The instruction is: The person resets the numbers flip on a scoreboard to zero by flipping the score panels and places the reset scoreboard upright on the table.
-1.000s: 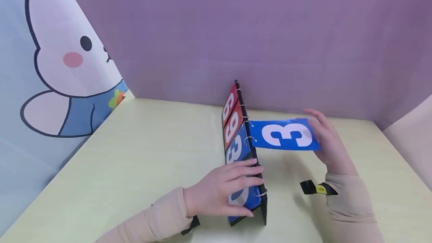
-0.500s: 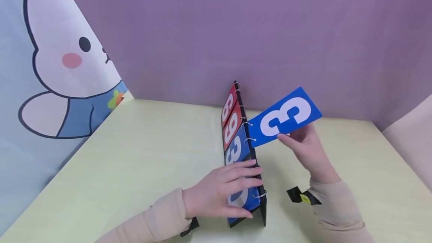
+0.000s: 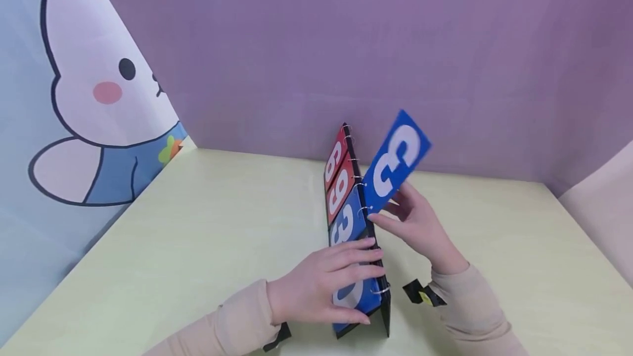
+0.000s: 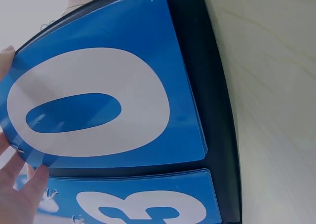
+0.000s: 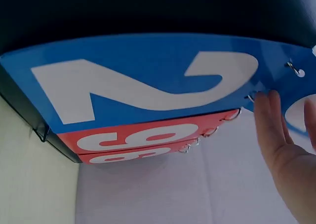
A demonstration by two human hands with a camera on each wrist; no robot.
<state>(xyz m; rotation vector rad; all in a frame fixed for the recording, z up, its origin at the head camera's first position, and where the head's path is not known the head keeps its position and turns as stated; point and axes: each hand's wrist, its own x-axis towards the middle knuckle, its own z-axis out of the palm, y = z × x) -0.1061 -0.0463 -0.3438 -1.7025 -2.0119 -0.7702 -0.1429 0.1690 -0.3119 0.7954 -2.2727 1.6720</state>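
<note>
A black tent-shaped flip scoreboard (image 3: 387, 315) stands on the table, its number cards hung on metal rings along the top ridge. My left hand (image 3: 323, 282) holds its near end, fingers over the ridge and thumb at the near edge, across a blue 0 card (image 4: 143, 81). A raised blue 3 card (image 3: 398, 161) tilts up and away from the ridge on the right. My right hand (image 3: 420, 227) touches this card near its rings, fingers extended behind it and thumb at its lower corner. A blue 2 card (image 5: 148, 86) hangs on the right face.
Red cards (image 3: 341, 185) showing round digits hang at the scoreboard's far end. The pale table (image 3: 237, 207) spreads on both sides. A purple backdrop (image 3: 371, 59) rises behind, and a cartoon-printed sheet (image 3: 89, 125) hangs at the left.
The blue 3 card has swung from roughly level up toward the ridge. My right hand has moved left, from its free end to near the rings. My left hand stays put.
</note>
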